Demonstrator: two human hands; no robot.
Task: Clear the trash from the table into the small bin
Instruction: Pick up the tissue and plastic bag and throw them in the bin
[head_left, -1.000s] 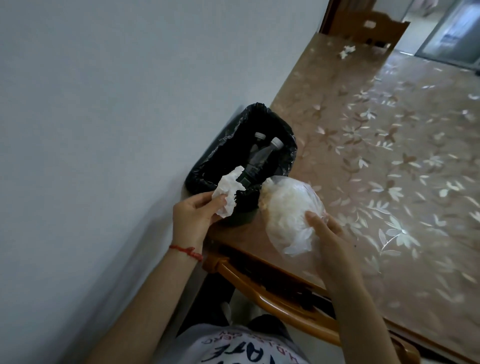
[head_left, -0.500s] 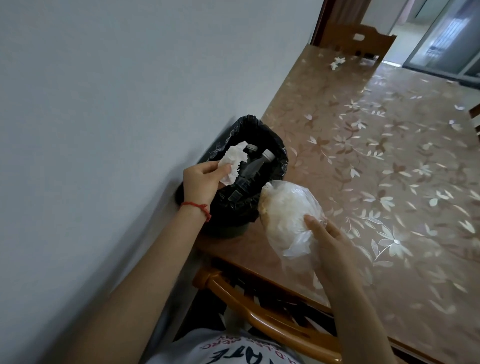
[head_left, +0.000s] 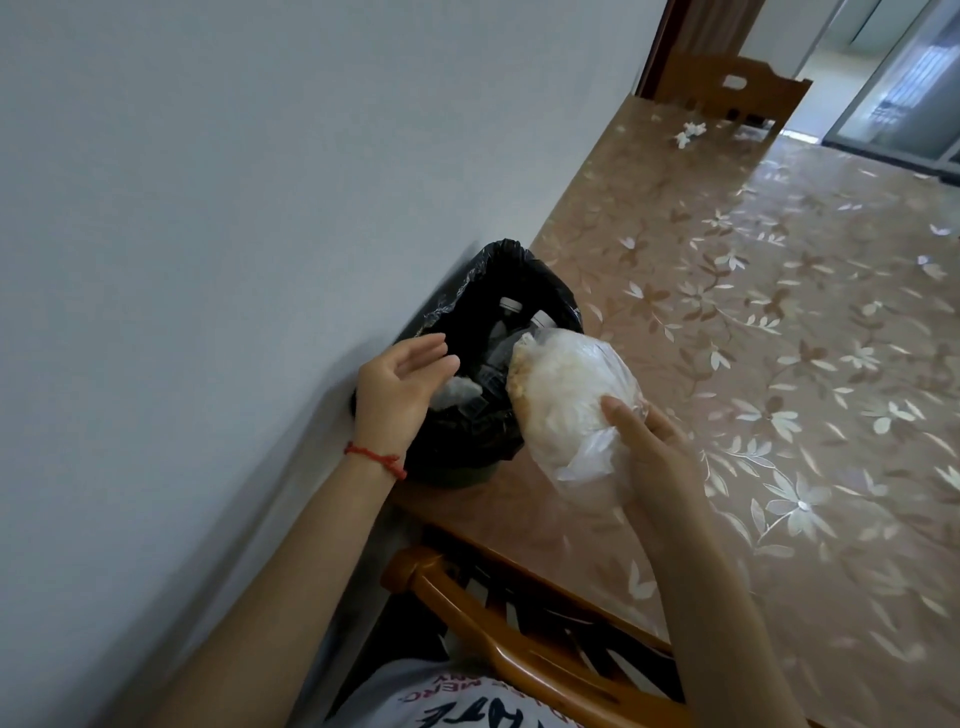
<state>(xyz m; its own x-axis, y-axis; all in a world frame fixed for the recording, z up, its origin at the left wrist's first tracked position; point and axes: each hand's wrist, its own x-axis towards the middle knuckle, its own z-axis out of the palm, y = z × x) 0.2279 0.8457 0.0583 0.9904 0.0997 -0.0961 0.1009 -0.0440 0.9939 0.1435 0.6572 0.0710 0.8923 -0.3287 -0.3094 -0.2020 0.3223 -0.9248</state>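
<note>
A small bin lined with a black bag (head_left: 470, 436) stands on the table's near left corner against the wall. Inside it lie plastic bottles (head_left: 506, 312) and a crumpled white tissue (head_left: 460, 388). My left hand (head_left: 397, 387) hovers over the bin's near rim, fingers spread, holding nothing. My right hand (head_left: 649, 431) grips a clear plastic bag of pale food scraps (head_left: 563, 395), held at the bin's right rim with its top end leaning over the opening.
The table (head_left: 779, 364) has a brown floral cover. A crumpled tissue (head_left: 690, 132) lies at its far end, near a wooden chair (head_left: 727, 93). A white wall runs along the left. Another wooden chair back (head_left: 498, 639) is at the near edge.
My left hand let go of the white tissue, which now lies inside the bin, and its fingers opened. My right hand brought the clear bag up to the bin's rim.
</note>
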